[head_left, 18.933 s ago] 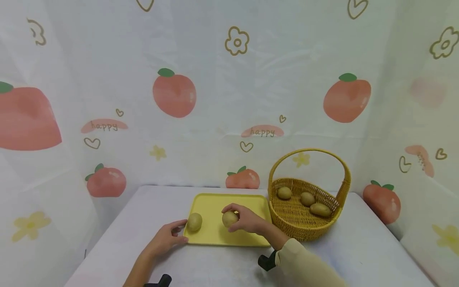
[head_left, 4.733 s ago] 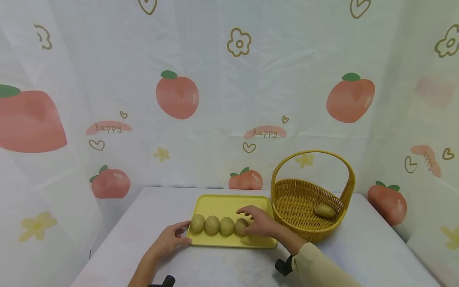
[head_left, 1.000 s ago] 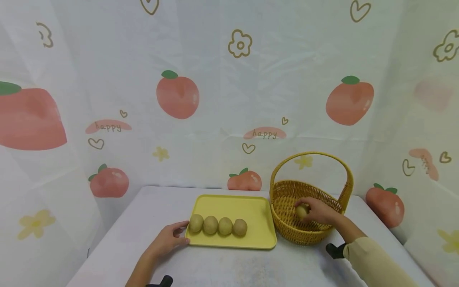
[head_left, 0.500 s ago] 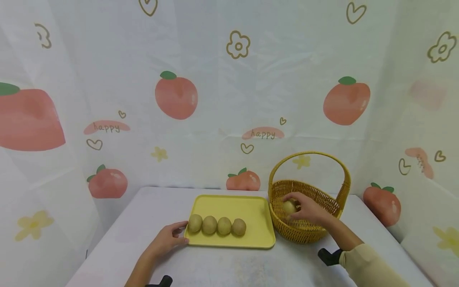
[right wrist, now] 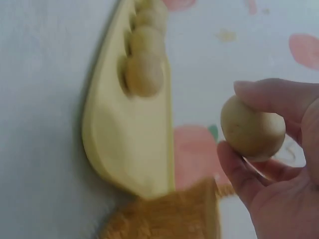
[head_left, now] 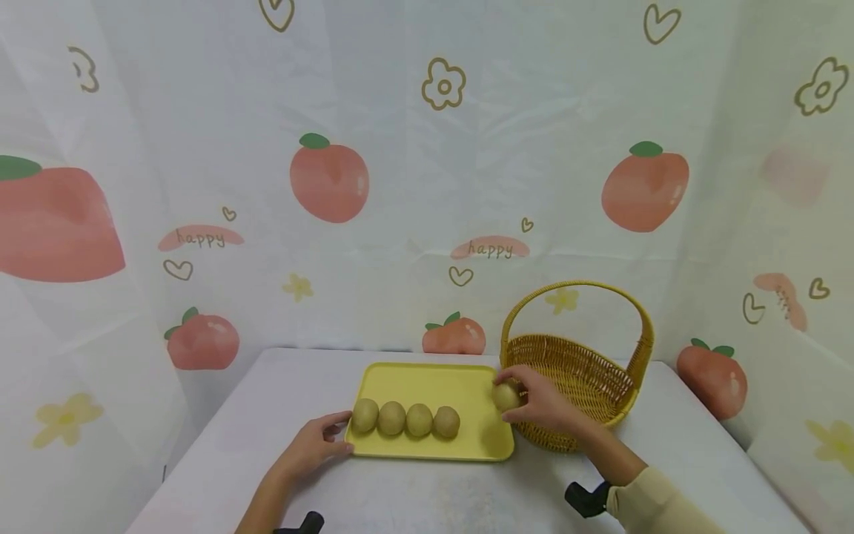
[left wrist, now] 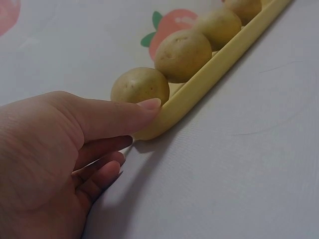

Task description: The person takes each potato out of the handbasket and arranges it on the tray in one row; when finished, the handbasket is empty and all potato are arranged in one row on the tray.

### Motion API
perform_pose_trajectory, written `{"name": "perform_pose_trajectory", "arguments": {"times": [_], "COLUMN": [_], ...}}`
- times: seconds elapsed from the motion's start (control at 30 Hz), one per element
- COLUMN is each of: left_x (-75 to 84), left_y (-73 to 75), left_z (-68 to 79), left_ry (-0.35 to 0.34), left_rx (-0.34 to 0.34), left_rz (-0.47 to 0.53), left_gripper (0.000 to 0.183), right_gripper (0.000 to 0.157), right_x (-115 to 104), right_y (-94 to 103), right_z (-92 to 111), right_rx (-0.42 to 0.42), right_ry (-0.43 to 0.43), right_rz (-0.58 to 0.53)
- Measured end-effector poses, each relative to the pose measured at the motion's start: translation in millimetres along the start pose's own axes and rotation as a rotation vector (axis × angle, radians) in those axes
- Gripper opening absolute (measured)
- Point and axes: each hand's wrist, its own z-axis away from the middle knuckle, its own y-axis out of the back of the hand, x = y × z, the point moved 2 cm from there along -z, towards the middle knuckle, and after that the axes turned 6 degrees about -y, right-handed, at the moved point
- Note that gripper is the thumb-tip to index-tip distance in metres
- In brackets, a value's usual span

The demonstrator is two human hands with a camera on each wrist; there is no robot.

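Observation:
My right hand [head_left: 542, 404] pinches a potato [head_left: 505, 397] between thumb and fingers, held up over the right end of the yellow tray [head_left: 427, 382]. In the right wrist view this potato [right wrist: 251, 128] hangs apart from the tray and the others. Several more potatoes [head_left: 419, 420] sit in a row along the tray's front left. My left hand [head_left: 313, 445] holds the tray's left end. In the left wrist view its thumb lies on the tray's rim [left wrist: 187, 102], close beside the leftmost potato [left wrist: 140, 85]; some fingers are curled beneath the thumb.
A wicker basket [head_left: 554, 352] with a tall arched handle stands against the tray's right side; my right forearm crosses its front. No potato shows in its visible part. A white cloth with printed fruit [head_left: 330, 182] hangs behind and beside the white table [head_left: 307, 374].
The basket's last visible potato has been picked up by my right hand and carried left over the tray. Earlier, the row on the tray grew from one potato to several. My left hand stays put.

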Motion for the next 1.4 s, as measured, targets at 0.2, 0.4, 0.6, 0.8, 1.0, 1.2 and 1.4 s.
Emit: {"name": "perform_pose_trajectory", "arguments": {"times": [0.2,0.4,0.6,0.8,1.0,1.2,1.4], "left_x": [0.5,0.6,-0.5,1.9,2.4,2.4,0.9], "left_y": [-0.4,-0.3,0.2,0.9,0.5,0.6,-0.1], "left_z": [0.2,0.7,1.0,1.2,0.1,0.5,-1.1], "left_ry": [0.005,-0.003,0.014,0.003,0.009,0.015,0.027], "left_rx": [-0.002,0.0,-0.004,-0.002,-0.004,0.001,0.002], "left_rz": [0.002,0.012,-0.012,-0.001,0.001,0.002,0.008], "left_gripper": [0.067,0.067,0.068,0.067,0.068,0.069,0.068], "right_gripper": [0.046,0.046,0.047,0.051,0.053,0.06,0.067], "right_x": [-11.6,-10.9,4.9,12.7,21.1,25.7,27.4], "right_y": [-26.0,-57.6,-82.1,-91.5,-93.8,-93.2,-93.7], "right_z": [-0.9,1.7,-1.7,-11.4,-19.4,-19.2,-15.5], "right_rx": [0.019,-0.008,0.016,0.043,0.04,0.033,0.029], "right_ry": [0.063,0.037,-0.077,-0.144,-0.135,-0.096,-0.076], "right_rz": [0.025,0.047,0.127,0.13,0.105,0.068,0.049]}}
